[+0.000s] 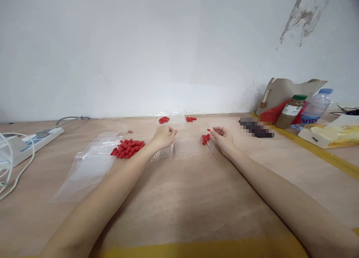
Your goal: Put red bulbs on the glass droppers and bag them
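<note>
My left hand [164, 137] is closed, its fingertips pinched together above a row of thin clear sticks [187, 148]. Whatever it may hold is hidden or too small to make out. To the right, my right hand [224, 139] pinches a small red piece [208, 130] at its fingertips. Just beside it lies a little bunch of red-headed clear sticks [206, 139], their stems pointing toward me. A pile of red bulb-shaped pieces [129, 148] sits left of my left hand, at the edge of a clear plastic bag [86, 172].
Two small red clusters [164, 120] [191, 119] lie on clear plastic by the wall. At left is a white power strip [36, 143] with cables. At right stand a green-capped bottle [290, 112], a clear bottle [316, 106] and a beige bag [291, 89]. Yellow tape [322, 151] crosses the table.
</note>
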Motion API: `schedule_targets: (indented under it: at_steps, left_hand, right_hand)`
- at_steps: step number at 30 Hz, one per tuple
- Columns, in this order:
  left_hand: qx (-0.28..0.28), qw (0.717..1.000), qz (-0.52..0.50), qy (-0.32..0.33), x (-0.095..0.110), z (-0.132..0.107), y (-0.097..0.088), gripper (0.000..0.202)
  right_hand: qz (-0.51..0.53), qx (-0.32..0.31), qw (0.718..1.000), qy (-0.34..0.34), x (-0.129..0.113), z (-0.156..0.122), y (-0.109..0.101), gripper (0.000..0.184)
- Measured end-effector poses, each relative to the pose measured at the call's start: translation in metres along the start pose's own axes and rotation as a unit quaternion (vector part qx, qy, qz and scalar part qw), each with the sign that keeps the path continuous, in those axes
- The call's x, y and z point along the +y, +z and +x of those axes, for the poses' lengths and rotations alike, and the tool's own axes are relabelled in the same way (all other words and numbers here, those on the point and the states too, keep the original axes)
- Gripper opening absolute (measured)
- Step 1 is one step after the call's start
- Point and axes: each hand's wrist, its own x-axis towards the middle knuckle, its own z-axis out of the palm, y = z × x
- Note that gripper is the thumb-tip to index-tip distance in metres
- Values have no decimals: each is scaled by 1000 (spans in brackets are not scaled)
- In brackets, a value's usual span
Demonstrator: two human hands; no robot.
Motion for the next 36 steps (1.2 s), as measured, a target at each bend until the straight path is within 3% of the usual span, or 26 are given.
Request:
schedule_targets:
  at_steps: [3, 5, 9, 13, 19, 27, 36]
  left_hand:
    - [12, 994, -75, 78, -5, -7, -17, 20]
    - [37, 981, -133, 137, -10, -14, -18, 13]
    - [52, 962, -132, 235, -24, -34, -1, 10]
    - [29, 943, -104, 315, -36, -51, 19, 26]
    - [104, 929, -130, 330, -44, -57, 37, 33]
    - [104, 932, -159, 308, -46, -58, 36, 23]
    - [114, 916, -163, 348, -50, -57, 39, 26]
  right_hand:
    - [12, -66, 998, -20, -7, -8, 12, 40]
    - [-7, -128, 991, -41, -12, -18, 22, 37]
    - [-86, -205, 969, -106, -18, -45, 40, 25]
    - [-174, -234, 942, -165, -23, -68, 47, 20]
    - [-191, -278, 921, -196, -32, -81, 45, 13]
    - [-199, -288, 917, -191, -35, -84, 46, 12]
    - [-186, -279, 913, -232, -28, -82, 43, 11]
